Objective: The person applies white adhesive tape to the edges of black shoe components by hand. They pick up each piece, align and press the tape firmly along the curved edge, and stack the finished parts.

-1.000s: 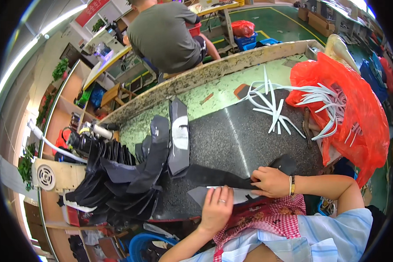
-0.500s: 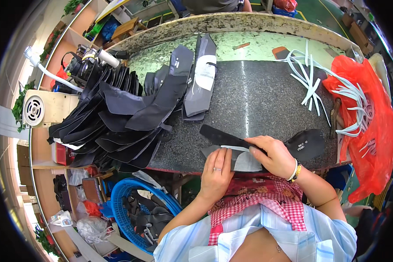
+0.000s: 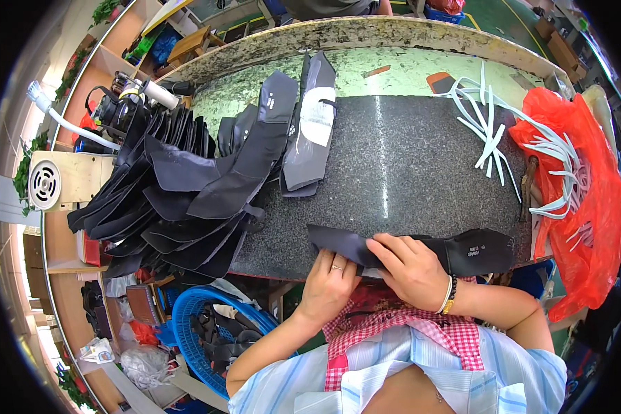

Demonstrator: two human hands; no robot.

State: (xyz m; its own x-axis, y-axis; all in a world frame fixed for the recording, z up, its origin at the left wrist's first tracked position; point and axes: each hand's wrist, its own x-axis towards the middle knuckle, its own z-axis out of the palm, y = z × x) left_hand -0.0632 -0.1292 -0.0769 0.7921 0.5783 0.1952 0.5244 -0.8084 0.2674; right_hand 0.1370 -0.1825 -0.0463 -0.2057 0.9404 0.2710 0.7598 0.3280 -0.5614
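Note:
A long black fabric piece (image 3: 472,250) lies along the near edge of the dark granite slab (image 3: 407,165). My right hand (image 3: 408,270) presses flat on its middle, fingers spread over the fabric. My left hand (image 3: 330,284) sits just left of it at the slab's edge, fingers curled on the piece's lower rim below its left end. A thick stack of similar black pieces (image 3: 186,186) fans out over the slab's left side.
White plastic strips (image 3: 486,127) lie at the slab's far right, more spilling from a red plastic bag (image 3: 579,179). A blue basket (image 3: 214,331) holding black pieces stands below the bench at left. Another person stands across the bench at the top.
The view has tilted down toward the bench. Both hands stayed on the black piece at the near edge, and its right end now lies spread out flat.

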